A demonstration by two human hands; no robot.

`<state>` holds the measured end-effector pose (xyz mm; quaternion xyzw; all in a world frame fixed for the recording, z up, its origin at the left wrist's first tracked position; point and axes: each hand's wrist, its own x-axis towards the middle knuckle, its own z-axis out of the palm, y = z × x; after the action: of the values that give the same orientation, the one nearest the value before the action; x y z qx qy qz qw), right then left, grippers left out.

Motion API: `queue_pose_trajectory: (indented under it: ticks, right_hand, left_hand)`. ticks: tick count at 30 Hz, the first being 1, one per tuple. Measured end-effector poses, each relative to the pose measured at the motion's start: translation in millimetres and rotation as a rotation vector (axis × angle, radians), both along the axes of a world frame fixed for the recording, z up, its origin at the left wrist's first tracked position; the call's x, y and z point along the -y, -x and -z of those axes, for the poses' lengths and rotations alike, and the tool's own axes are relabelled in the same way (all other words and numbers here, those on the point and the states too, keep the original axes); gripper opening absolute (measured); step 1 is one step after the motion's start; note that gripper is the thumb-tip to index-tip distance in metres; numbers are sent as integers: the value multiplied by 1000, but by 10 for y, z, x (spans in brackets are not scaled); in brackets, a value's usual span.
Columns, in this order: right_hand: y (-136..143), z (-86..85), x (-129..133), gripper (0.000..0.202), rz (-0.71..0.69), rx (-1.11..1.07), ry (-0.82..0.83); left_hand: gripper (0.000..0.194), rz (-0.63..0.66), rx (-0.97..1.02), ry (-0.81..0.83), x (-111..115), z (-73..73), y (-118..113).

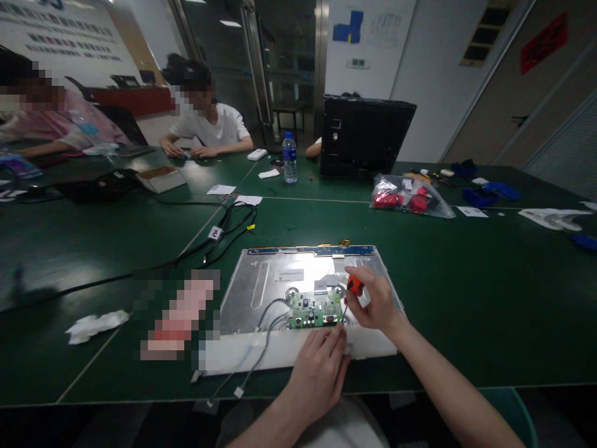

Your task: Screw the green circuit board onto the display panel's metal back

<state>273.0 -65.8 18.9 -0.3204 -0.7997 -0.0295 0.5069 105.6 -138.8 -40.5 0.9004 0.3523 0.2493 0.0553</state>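
A metal display panel [242, 286] lies flat near the table's front edge, with a blue circuit strip along its far side. On it sits a green circuit board [314, 308], with grey cables running off its left side. My right hand [375, 302] holds a red and black screwdriver [355, 285] between thumb and fingers, its shaft slanting down to the board's lower right corner. Close to the screwdriver's tip, my left hand [321, 367] has its fingers together at the board's near edge; whatever they hold, if anything, is hidden.
Black cables [186, 252] cross the green table [466, 298] at the left. Behind the panel stand a water bottle [290, 160], a black monitor [366, 137] and a plastic bag with red items [410, 196]. Two people sit at the far left.
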Motion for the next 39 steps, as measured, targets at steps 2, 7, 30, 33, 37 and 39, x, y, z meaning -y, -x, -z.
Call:
queue_pose_trajectory:
  ticks: [2,7,30,33,37,39]
  right_hand:
    - [3,22,-11,44,10,0,-15]
    - [1,42,-17,41,15,9,-21]
    - [21,15,-13,38,21,14,-21]
    - [20,32,-12,37,28,24,-22]
    - [20,21,-2,43,11,23,-5]
    - [18,4,3,48,-14,34,13]
  left_hand:
    - [33,0,-4,4,0,1,1]
    - [34,5,-7,-1,-2,-6,2]
    - [32,-11,9,28,10,-38,15]
    - [32,-18,30,20,11,-40,13]
    - [32,-18,39,25,10,-52,9]
    - [32,-17,39,28,10,-60,6]
